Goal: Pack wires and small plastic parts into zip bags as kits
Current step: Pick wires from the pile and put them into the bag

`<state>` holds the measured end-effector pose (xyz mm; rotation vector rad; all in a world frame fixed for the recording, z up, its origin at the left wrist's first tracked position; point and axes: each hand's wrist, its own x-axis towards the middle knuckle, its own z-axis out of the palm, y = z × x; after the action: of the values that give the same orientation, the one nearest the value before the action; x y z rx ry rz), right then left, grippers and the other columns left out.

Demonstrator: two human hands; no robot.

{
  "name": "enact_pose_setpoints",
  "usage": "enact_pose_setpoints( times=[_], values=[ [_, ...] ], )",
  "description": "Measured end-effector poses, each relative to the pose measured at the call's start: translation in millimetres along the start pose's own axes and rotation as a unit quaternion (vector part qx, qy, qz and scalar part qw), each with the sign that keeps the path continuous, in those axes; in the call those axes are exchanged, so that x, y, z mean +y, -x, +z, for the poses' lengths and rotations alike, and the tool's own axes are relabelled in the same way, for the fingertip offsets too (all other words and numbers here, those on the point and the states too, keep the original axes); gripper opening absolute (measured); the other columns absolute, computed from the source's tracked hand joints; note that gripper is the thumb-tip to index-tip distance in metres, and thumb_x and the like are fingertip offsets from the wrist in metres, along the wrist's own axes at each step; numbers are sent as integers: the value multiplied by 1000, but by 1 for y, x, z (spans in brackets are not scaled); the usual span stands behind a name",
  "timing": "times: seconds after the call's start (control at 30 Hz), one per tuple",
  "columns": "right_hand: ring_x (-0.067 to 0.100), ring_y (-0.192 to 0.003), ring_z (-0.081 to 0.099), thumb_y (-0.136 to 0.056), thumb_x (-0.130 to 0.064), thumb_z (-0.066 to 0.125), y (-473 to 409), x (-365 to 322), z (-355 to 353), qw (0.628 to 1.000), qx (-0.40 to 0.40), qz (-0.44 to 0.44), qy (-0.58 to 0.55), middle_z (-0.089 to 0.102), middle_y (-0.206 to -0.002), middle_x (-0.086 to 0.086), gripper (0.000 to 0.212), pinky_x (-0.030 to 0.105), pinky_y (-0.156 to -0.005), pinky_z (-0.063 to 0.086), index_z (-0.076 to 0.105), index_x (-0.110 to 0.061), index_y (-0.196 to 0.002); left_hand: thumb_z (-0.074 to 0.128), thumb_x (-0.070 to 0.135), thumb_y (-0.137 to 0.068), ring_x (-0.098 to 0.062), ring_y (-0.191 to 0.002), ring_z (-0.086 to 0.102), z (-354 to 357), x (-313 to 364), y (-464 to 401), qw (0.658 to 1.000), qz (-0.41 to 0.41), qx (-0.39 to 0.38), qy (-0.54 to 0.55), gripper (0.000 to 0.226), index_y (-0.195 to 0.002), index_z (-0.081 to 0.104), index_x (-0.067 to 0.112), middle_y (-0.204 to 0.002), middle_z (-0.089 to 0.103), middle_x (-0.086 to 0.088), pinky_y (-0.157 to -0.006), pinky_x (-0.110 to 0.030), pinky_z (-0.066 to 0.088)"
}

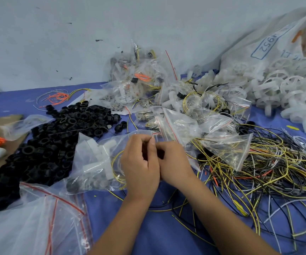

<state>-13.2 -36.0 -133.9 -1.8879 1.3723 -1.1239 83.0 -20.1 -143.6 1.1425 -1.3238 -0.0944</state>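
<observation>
head view | both hands met at centre: left hand (139, 162) and right hand (174, 161) pinched filled zip bag (97, 162) mouth | step: likely sealing | next: press strip shut, drop on packed kits (139, 78) at 12 o'clock

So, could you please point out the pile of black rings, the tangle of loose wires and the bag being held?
black rings (60, 133), head view, middle of the pile.
loose wires (269, 173), head view, dense middle of the tangle.
zip bag (93, 162), head view, its filled body.

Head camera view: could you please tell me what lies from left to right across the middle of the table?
Pile of black rings → zip bag gripped by both hands → left hand → right hand → tangle of wires.
</observation>
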Motion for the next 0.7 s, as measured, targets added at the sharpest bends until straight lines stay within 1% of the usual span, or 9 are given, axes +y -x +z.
enact_pose_setpoints(
  times=[0.1, 0.2, 0.3, 0.37, 0.4, 0.53, 0.57, 0.63, 0.7],
  values=[
    [10, -48, 56, -97, -17, 56, 1, -4, -2, 992, -43, 39, -109, 62, -54, -4, 38, 27, -45, 45, 66, -29, -62, 60, 12, -97, -2, -79, 55, 0, -1, 0, 1000, 4, 1, 11, 9, -88, 62, 15, -83, 60, 9, -72, -10, 38],
    [16, -47, 55, -100, -11, 51, 2, -5, -2, 973, -102, 67, -195, 60, -56, 1, 40, 27, -42, 44, 66, -22, -66, 59, 13, -97, -3, -78, 55, 0, -1, 0, 1000, 2, -6, 15, 9, -88, 61, 14, -83, 60, 8, -71, -12, 39],
    [14, -46, 55, -96, -5, 50, 2, -3, -2, 984, -101, 42, -140, 59, -53, -2, 41, 26, -41, 43, 63, -24, -61, 60, 14, -97, -3, -79, 56, 0, -2, 0, 1000, -6, -14, 13, 8, -89, 62, 16, -83, 60, 9, -72, -13, 40],
    [0, -48, 54, -90, -5, 54, 0, -1, -3, 998, -35, -10, -50, 58, -51, -13, 44, 16, -47, 41, 58, -35, -58, 60, 16, -97, -3, -79, 57, 1, -3, 0, 1000, -9, -19, 14, 9, -89, 62, 17, -83, 61, 9, -71, -15, 42],
    [-1, -48, 53, -86, -4, 56, -1, -1, -3, 999, -9, -40, -3, 55, -49, -15, 44, 12, -48, 37, 54, -38, -57, 59, 16, -97, -4, -79, 57, 1, -3, 0, 1000, -8, -22, 15, 9, -89, 62, 17, -83, 61, 9, -71, -17, 43],
    [4, -40, 38, -78, -1, 58, -3, 2, -1, 990, -36, -77, 112, 37, -42, -11, 48, 17, -44, 24, 35, -32, -49, 59, 17, -97, -11, -77, 59, 2, -3, 1, 999, -11, -43, 23, 9, -89, 63, 16, -82, 62, 7, -70, -26, 46],
    [2, -40, 41, -78, 0, 58, -3, 3, -1, 991, -42, -69, 110, 37, -41, -12, 49, 17, -42, 26, 36, -32, -49, 59, 17, -96, -10, -76, 59, 2, -3, 1, 999, -11, -46, 21, 9, -88, 63, 16, -81, 62, 7, -69, -25, 46],
    [-1, -45, 51, -79, 0, 55, -1, 4, -5, 995, -47, -47, 73, 51, -45, -8, 39, 15, -44, 34, 49, -28, -52, 59, 16, -96, -9, -76, 59, 2, -2, 1, 998, -12, -53, 18, 9, -87, 62, 16, -81, 62, 7, -69, -23, 45],
    [8, -56, 61, -80, 0, 56, 0, 0, -11, 996, -41, -35, 65, 67, -59, 3, 24, 25, -51, 46, 65, -16, -65, 60, 17, -95, -10, -76, 59, 2, -1, 1, 998, -14, -63, 18, 8, -87, 62, 16, -80, 63, 8, -69, -24, 46]
  ],
)
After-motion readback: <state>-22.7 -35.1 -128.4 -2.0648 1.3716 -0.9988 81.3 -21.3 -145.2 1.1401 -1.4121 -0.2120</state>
